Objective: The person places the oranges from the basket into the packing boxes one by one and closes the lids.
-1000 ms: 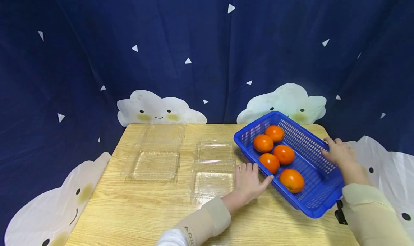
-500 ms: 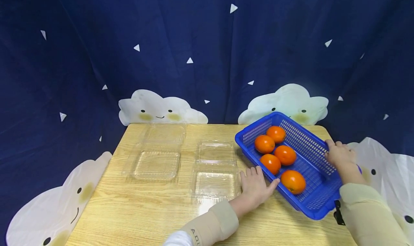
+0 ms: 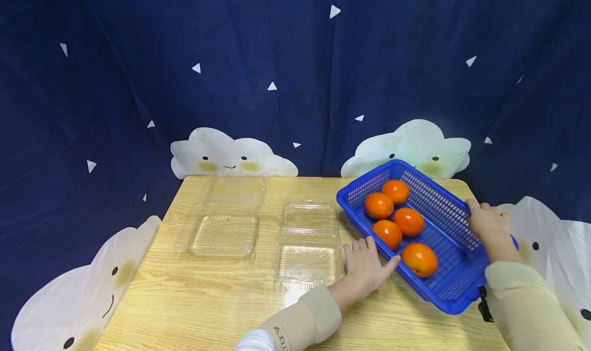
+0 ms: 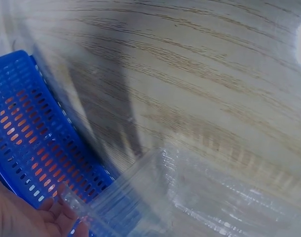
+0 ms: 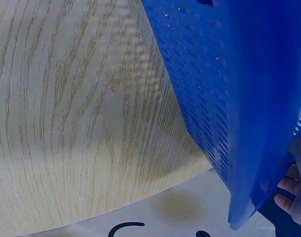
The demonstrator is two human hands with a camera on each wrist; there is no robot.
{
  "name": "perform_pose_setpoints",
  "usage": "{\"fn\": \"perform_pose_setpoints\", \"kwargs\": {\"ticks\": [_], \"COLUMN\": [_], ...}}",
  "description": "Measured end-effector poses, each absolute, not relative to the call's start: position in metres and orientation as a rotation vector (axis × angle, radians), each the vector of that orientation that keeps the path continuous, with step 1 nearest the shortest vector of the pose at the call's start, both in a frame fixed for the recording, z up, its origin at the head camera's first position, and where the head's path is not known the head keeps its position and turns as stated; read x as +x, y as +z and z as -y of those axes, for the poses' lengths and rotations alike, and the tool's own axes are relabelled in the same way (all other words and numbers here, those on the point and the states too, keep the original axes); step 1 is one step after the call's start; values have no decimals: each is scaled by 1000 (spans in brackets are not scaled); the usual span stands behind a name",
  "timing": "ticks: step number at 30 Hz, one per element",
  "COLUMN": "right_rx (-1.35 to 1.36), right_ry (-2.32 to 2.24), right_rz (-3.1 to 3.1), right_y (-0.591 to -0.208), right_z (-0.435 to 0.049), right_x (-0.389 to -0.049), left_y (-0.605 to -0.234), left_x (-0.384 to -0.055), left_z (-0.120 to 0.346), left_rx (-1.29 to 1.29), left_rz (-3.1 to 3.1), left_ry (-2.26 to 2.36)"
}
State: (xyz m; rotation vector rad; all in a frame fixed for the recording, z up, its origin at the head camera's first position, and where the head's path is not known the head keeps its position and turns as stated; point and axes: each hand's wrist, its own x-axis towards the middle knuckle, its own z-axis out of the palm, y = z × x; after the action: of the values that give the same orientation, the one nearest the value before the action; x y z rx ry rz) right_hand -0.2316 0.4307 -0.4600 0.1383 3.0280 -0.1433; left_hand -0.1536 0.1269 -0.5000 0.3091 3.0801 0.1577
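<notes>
The blue perforated plastic basket stood obliquely on the right part of the wooden table, reaching about to its right edge, with one end toward the far edge. Inside it lay five oranges, gathered at the left side. Compared with one second before, the right hand had bent its fingers more firmly, and they were now clamped on the right rim. The left hand had come a little nearer; its fingers were loosely apart, and the thumb touched the left rim. Thus the basket had, in my judgement, steadier support from both sides, while its place had hardly changed. The left wrist view was blurred, so perhaps the fingertips also pressed the wall, but I could not tell. Just beside this hand was an unfolded transparent clamshell box; a second clamshell lay toward the far left corner.
</notes>
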Motion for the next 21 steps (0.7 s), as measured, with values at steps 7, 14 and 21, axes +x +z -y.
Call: {"fn": "perform_pose_setpoints", "kwargs": {"ticks": [7, 14, 21], "right_rx": [142, 129, 122], "right_ry": [-137, -139, -132], "right_rz": [-3030, -3042, -3053], "right_y": [-460, -462, -463], "right_z": [-430, -431, -431], "right_x": [-228, -226, -223], "left_y": [-498, -496, -494], "left_x": [-155, -157, -161], "left_z": [-127, -127, -126], "left_rx": [294, 275, 246], "left_rz": [-3082, -3101, -3068], "left_ry": [159, 161, 156]}}
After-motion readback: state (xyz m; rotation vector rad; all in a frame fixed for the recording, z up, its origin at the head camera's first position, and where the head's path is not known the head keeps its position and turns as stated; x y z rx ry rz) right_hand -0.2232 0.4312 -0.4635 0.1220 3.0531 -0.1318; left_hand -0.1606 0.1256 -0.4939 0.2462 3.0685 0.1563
